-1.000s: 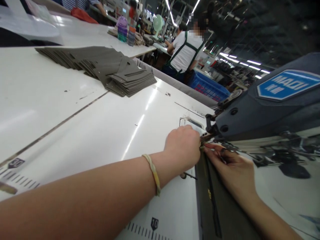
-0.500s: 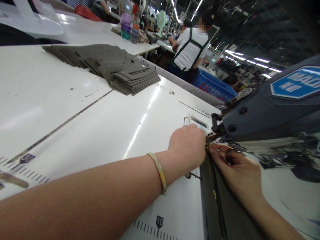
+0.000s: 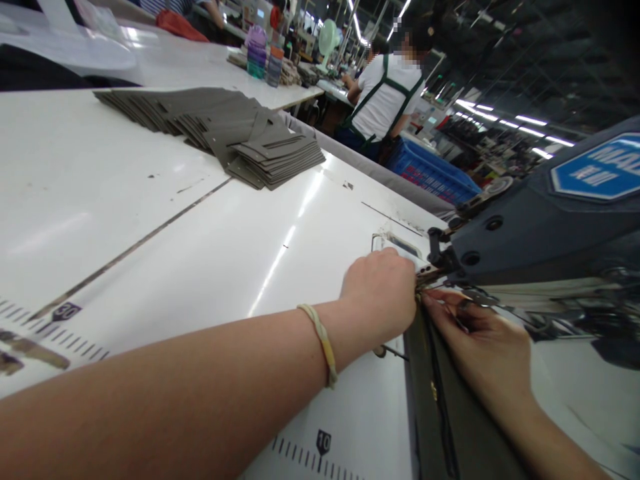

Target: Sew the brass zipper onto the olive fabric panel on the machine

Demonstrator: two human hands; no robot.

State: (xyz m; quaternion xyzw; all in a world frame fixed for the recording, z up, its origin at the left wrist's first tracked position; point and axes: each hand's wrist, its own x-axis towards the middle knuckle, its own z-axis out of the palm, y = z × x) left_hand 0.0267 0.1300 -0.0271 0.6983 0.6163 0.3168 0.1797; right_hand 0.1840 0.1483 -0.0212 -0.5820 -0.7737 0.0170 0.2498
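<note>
A dark grey-green fabric piece [image 3: 477, 423] runs from the bottom edge up to the needle area of a sewing machine [image 3: 530, 230]. Along it lies a black zipper-like strip [image 3: 442, 413] with a small gold-coloured bit. My left hand [image 3: 381, 293] is closed at the fabric's far left edge, right beside the presser foot [image 3: 429, 273]; its fingertips are hidden behind the knuckles. On the other side, my right hand [image 3: 490, 343] pinches the fabric close to the needle, thumb and forefinger together. The needle itself is hidden.
A fanned stack of grey-green fabric pieces [image 3: 270, 157] lies on the white table [image 3: 200, 267], which has ruler marks. Beyond its far edge are a blue crate [image 3: 433, 170] and a person [image 3: 385, 100] facing away. Bottles [image 3: 257, 53] and a green fan [image 3: 327, 41] stand farther back.
The whole view has shifted slightly, so everything appears a little farther right. Both hands keep the same hold beside the presser foot, with no clear movement of the fabric.
</note>
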